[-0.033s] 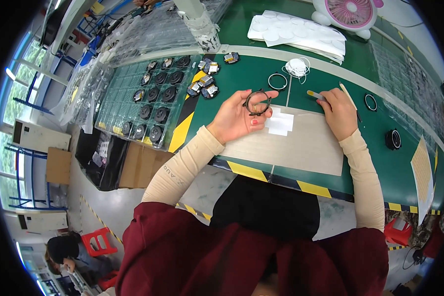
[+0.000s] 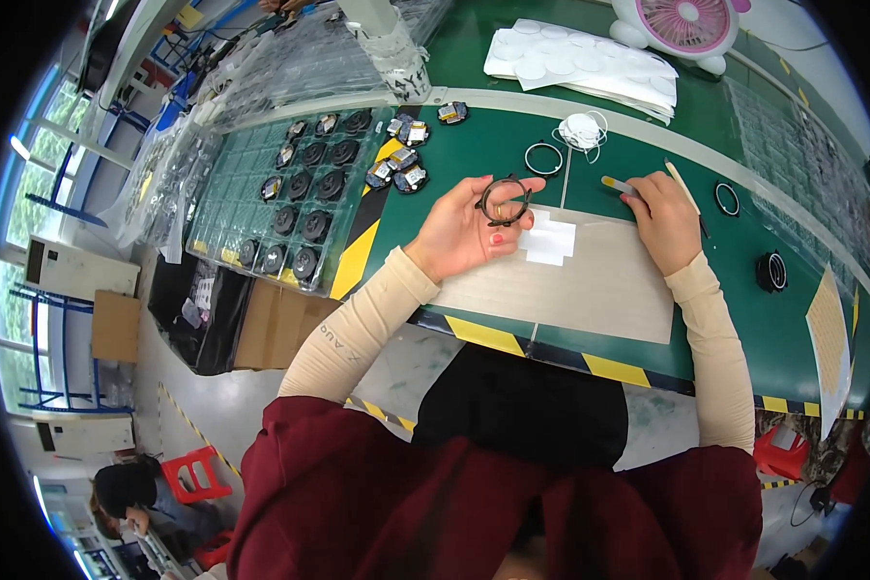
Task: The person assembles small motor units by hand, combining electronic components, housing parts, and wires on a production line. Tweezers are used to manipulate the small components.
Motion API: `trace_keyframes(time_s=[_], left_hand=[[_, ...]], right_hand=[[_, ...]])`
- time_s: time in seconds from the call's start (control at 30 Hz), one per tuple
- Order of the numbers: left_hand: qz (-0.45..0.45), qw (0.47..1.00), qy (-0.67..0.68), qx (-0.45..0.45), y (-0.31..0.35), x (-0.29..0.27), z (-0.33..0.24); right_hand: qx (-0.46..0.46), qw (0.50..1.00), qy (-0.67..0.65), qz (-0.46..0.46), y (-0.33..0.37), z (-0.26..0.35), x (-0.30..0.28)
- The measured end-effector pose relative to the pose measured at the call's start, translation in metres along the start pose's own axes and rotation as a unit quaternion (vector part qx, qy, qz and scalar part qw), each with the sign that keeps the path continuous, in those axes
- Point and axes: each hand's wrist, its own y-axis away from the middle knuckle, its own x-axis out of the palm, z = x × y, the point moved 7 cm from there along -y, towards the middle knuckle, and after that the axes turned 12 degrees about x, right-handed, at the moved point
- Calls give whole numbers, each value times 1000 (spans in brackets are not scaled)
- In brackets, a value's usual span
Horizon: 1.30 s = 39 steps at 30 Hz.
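Toward the tabletop's (image 2: 735, 329) left edge, the left hand (image 2: 454, 228) gripped a dark ring (image 2: 484, 205); the right hand (image 2: 665, 218) touched a yellow-tipped stick (image 2: 617, 185), whether gripping it, unclear.

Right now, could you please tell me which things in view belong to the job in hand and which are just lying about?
Apparently in use:
black ring, held in the left hand
yellow-tipped stick, in the right hand

Probably just lying about:
pink-and-white fan
red chair, on the floor
cardboard box, beside the table
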Motion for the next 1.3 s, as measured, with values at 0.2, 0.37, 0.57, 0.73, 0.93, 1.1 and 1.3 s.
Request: trace_keyframes(time_s=[0.2, 0.37, 0.57, 0.73, 0.93, 1.1, 1.3], left_hand=[[-45, 990, -136, 5, -15, 22, -15], [46, 997, -49, -46, -42, 28, -13], [-42, 999, -17, -28, -50, 21, -7], [-57, 998, 10, -31, -51, 16, -7], [-86, 996, 27, -25, -52, 16, -7], [3, 999, 49, -8, -54, 13, -9], [53, 998, 10, 14, -53, 17, -10]], right_hand=[[-7, 1000, -3, -17, 0, -3, -5], [-22, 991, -73, -106, -1, 12, -33], [-45, 988, -130, -74, 2, 16, -43], [-86, 984, -130, -81, 3, 20, -42], [-77, 986, -129, -75, 1, 18, -37], [-78, 986, -129, -70, 1, 19, -37], [-84, 987, -124, -65, 2, 21, -36]])
